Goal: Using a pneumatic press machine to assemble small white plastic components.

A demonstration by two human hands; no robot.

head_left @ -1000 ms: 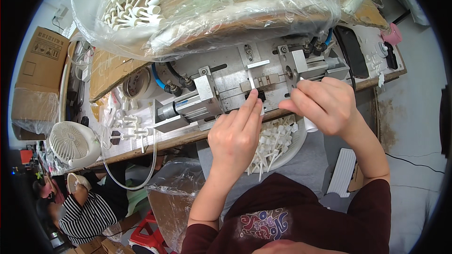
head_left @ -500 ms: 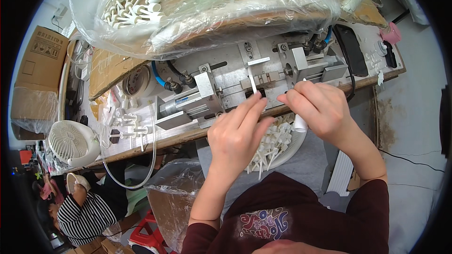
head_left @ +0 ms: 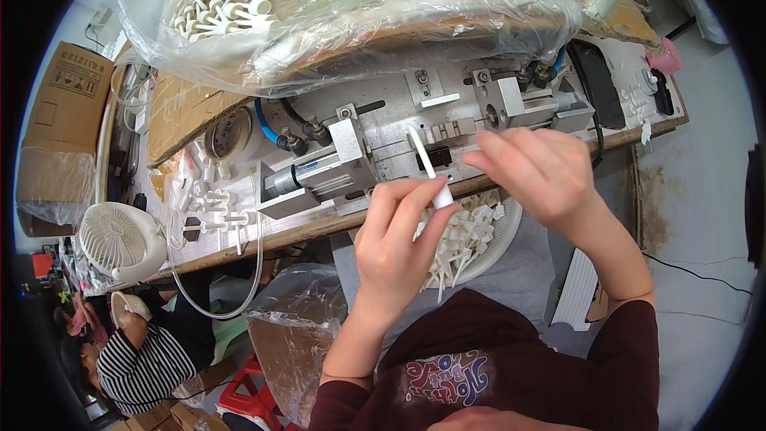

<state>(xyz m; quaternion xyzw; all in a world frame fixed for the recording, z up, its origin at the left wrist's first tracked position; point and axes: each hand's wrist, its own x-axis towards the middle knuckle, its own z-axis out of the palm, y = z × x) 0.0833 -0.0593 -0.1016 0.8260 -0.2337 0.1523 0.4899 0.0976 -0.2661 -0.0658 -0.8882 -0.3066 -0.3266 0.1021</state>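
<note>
My left hand (head_left: 395, 243), in front of the metal fixture, is closed on a white plastic stick with a wider cap (head_left: 441, 194). Thumb and fingers pinch the cap end, and the thin rod slants up and away over the dark slot of the fixture. To its right hovers my right hand (head_left: 542, 175), slightly blurred, its fingers bent and its thumb a little apart from the index finger; I see nothing held in it. Under both hands is a pale round basket (head_left: 508, 231) with many small white plastic pieces (head_left: 467, 251).
Metal clamping cylinders flank the fixture, one left (head_left: 319, 175) and one right (head_left: 531, 108). Behind it, a clear plastic bag (head_left: 359, 24) of white capped sticks lies on cardboard. A black phone (head_left: 597, 84), a white fan (head_left: 124, 241) and a tape roll (head_left: 230, 134) are nearby. Another person (head_left: 152, 359) sits lower left.
My left hand now grips the capped stick, its rod swung left of where it stood. The white tube that was in my right hand no longer shows there, and its fingers have loosened.
</note>
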